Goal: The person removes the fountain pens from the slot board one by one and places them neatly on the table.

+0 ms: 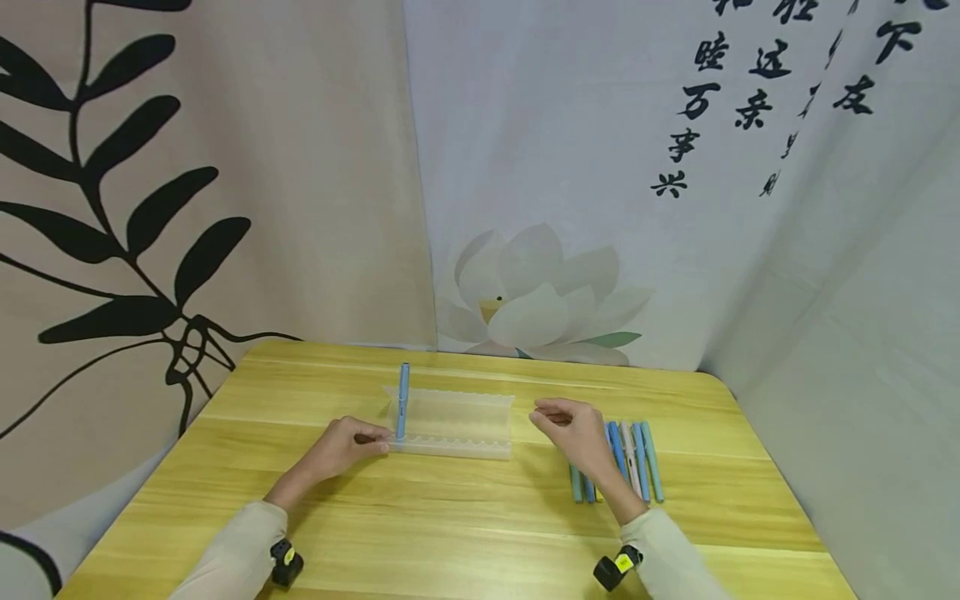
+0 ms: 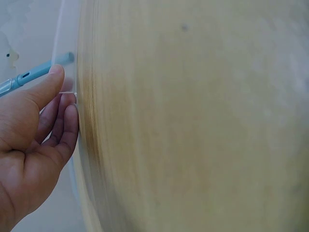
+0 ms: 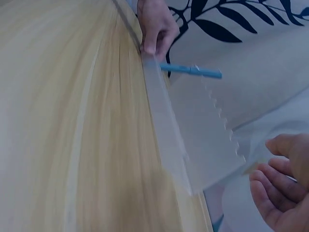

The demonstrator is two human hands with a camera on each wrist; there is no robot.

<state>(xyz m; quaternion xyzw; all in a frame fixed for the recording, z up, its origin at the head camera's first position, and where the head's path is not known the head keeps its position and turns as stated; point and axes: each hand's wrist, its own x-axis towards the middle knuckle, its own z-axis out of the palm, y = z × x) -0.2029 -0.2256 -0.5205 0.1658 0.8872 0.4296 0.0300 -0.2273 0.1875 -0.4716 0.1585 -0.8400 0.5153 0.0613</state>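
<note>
A clear plastic pen rack [image 1: 463, 421] with notched edges stands on the table, one blue pen [image 1: 402, 402] leaning upright in its leftmost notches. My left hand [image 1: 343, 446] pinches the rack's left front corner; in the left wrist view the thumb [image 2: 53, 77] lies on the clear plastic beside the pen. Apart from the rack's right end, my right hand [image 1: 576, 429] hangs in the air with loosely bent fingers and nothing in them. Below and beside it lie several pens [image 1: 650, 462] in a row, blue, green and pale pink, partly hidden by the hand and wrist.
The yellow wood-grain table [image 1: 450, 525] ends at a hanging cloth [image 1: 330, 208] printed with leaves, a lotus and black characters. A second stretch of cloth [image 1: 847, 333] borders the right side. Each wrist carries a small black camera [image 1: 618, 568].
</note>
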